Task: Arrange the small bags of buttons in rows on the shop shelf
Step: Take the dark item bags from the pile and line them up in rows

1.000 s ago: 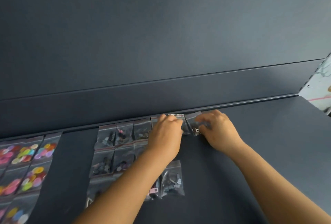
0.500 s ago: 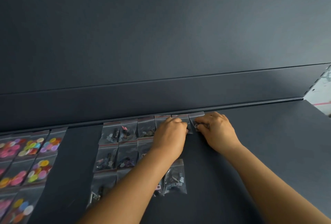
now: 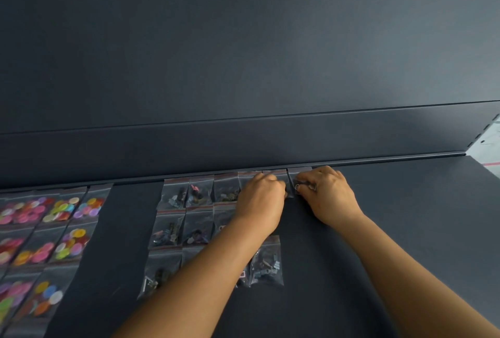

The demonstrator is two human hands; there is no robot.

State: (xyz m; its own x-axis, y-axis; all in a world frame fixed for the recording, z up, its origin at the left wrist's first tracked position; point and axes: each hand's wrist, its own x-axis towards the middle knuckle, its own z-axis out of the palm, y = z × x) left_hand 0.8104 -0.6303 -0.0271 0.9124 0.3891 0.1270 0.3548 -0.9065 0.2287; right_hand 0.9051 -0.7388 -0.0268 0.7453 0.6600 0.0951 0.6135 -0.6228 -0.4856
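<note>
At centre frame, against the shelf (image 3: pixel 405 216) back edge, my right hand (image 3: pixel 328 194) pinches the end bag (image 3: pixel 297 175) of the top row; my left hand (image 3: pixel 259 199), fingers curled, presses the neighbouring bag (image 3: pixel 250 176). Step: squaring the row. Next: release, then fetch the loose bag (image 3: pixel 266 262) at lower centre.

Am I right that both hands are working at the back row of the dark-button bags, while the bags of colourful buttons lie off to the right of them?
Not quite: the bags of colourful buttons lie off to the left, not the right. The head view shows this. The rest holds: the left hand and right hand are both at the back row of the dark-button bags.
</note>
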